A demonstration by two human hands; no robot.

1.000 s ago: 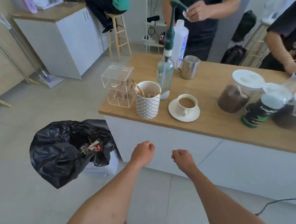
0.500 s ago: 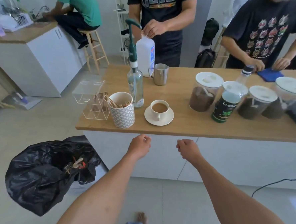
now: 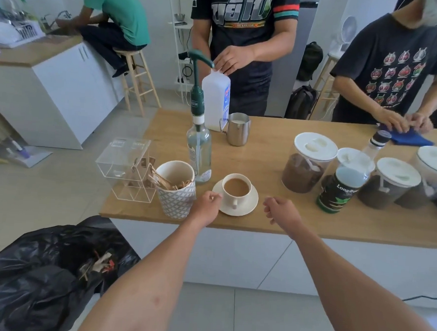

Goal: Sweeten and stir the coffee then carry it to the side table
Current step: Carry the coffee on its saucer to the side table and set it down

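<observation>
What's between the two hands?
The coffee cup on its saucer, flanked by left hand and right hand, in the head view.

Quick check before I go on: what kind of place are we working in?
Probably a kitchen set up as a coffee bar: a wooden counter with a pump bottle, a milk pitcher and jars of grounds, plus a dish rack behind.

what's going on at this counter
A person stands at the wooden counter with a cup of milky coffee on a saucer in front of them. Their left hand is by the saucer's left rim and their right hand is off to its right, both with fingers curled, holding nothing. The pump bottle and the cup of wooden stirrers stand untouched nearby. Across the counter, another person handles a milk jug.
</observation>
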